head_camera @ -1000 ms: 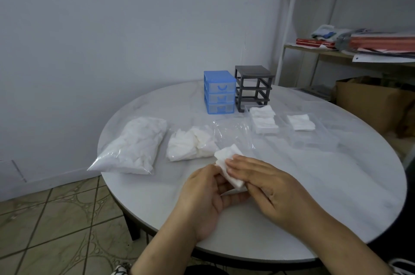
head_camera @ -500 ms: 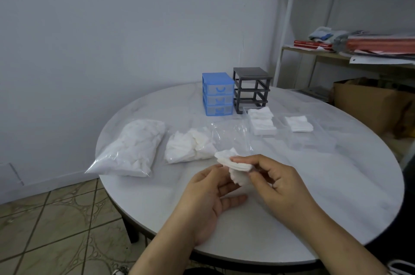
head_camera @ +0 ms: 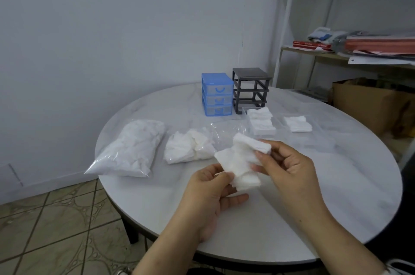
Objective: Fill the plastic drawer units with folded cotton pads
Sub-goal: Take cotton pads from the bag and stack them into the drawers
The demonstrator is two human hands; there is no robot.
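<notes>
Fingers of both our hands are pinching the cotton pad (head_camera: 240,162) above the bench (head_camera: 336,185): our right hand (head_camera: 289,164) is gripping its upper far end, our left hand (head_camera: 213,194) its lower near edge, so it is running diagonally, the clear drawers (head_camera: 261,122) lying beyond, nearer our right.

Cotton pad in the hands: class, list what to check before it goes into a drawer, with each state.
1. Both hands hold pad: ok, left hand and right hand pinch it.
2. Pad folded flat: not ok, partly unfolded.
3. Grey frame has drawers in: not ok, its slots are empty.
4. Clear drawers within reach on table: ok.
5. Blue unit filled: cannot tell.
</notes>
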